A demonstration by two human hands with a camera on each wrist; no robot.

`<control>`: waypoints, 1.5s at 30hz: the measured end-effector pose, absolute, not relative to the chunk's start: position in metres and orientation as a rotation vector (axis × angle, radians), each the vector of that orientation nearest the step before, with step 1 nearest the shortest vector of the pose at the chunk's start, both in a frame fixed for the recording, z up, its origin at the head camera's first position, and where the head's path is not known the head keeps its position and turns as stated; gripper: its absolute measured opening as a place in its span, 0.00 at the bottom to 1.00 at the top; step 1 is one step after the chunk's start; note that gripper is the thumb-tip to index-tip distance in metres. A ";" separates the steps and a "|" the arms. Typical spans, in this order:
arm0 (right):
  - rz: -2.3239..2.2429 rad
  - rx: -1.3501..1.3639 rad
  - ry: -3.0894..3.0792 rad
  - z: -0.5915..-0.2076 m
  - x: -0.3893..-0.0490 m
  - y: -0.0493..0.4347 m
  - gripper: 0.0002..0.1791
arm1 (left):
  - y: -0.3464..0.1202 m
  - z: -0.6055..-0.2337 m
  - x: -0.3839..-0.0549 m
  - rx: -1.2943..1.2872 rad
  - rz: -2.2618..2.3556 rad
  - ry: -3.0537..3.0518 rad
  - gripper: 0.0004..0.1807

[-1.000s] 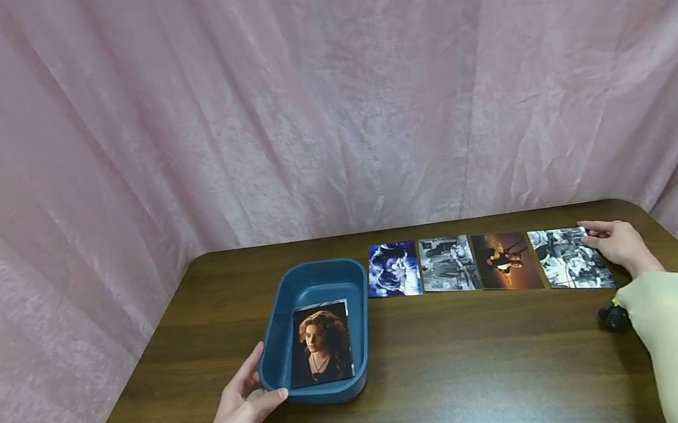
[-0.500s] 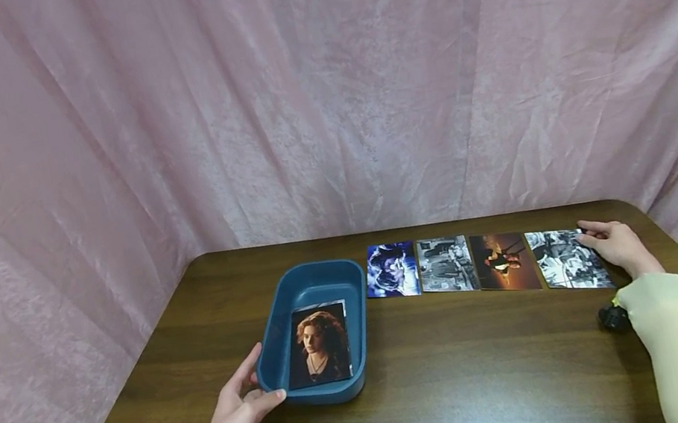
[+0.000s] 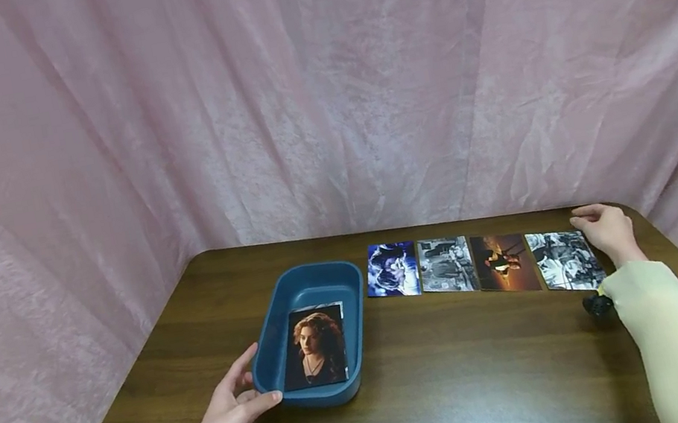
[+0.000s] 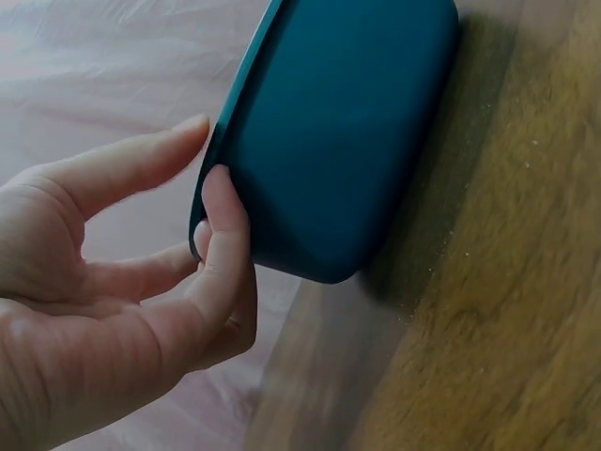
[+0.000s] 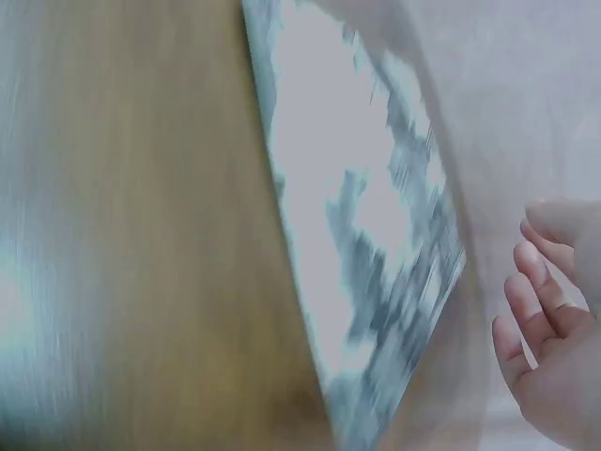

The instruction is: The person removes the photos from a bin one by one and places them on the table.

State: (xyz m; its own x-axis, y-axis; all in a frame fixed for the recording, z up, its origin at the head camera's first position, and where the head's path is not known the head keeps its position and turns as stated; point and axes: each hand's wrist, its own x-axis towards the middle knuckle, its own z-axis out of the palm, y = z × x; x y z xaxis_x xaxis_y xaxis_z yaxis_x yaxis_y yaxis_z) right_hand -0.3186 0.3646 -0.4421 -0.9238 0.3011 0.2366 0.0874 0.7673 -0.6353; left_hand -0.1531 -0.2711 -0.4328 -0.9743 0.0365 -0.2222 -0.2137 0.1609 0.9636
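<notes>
My left hand (image 3: pixel 228 412) grips the near left corner of a blue plastic tub (image 3: pixel 313 397), its thumb and fingers on the rim. In the left wrist view the fingers curl round the edge of the tub (image 4: pixel 347 122). A portrait photo (image 3: pixel 314 348) lies face up in the tub, over another sheet whose pale edge peeks out. My right hand (image 3: pixel 608 232) is off the far right corner of a black-and-white photo (image 3: pixel 566 261), holding nothing. In the right wrist view its fingers hang loosely curled beside that photo (image 5: pixel 347 216).
Left of that photo, in a row, lie an orange sunset photo (image 3: pixel 505 263), a grey photo (image 3: pixel 447 265) and a blue-violet one (image 3: pixel 392 269). All are on a brown wooden table (image 3: pixel 462 371). A pink curtain (image 3: pixel 318 94) hangs behind the table. A black device (image 3: pixel 598 305) sits at the right wrist.
My right hand has let go of the black-and-white photo and lifted away from its right edge. The left hand and tub have shifted slightly to the left in view.
</notes>
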 end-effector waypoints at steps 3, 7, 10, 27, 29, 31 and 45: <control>0.956 -0.237 -2.589 -0.430 -0.333 0.339 0.21 | -0.272 -0.433 -0.154 -0.148 1.906 2.254 0.51; 1.010 -0.118 -2.559 -0.417 -0.351 0.294 0.19 | -0.272 -0.435 -0.154 -0.132 1.891 2.258 0.52; 1.058 -0.038 -2.550 -0.410 -0.367 0.256 0.18 | -0.271 -0.436 -0.155 -0.163 1.883 2.259 0.52; 1.506 0.213 -2.464 -0.391 -0.397 0.029 0.14 | -0.265 -0.436 -0.155 -0.217 1.919 2.223 0.51; 1.526 0.231 -2.424 -0.390 -0.395 0.006 0.12 | -0.265 -0.436 -0.155 -0.217 1.918 2.228 0.51; 1.559 0.254 -2.373 -0.390 -0.391 -0.016 0.11 | -0.265 -0.436 -0.156 -0.213 1.919 2.233 0.50; 1.520 0.542 -2.443 -0.421 -0.344 -0.086 0.07 | -0.261 -0.435 -0.157 -0.191 1.917 2.236 0.51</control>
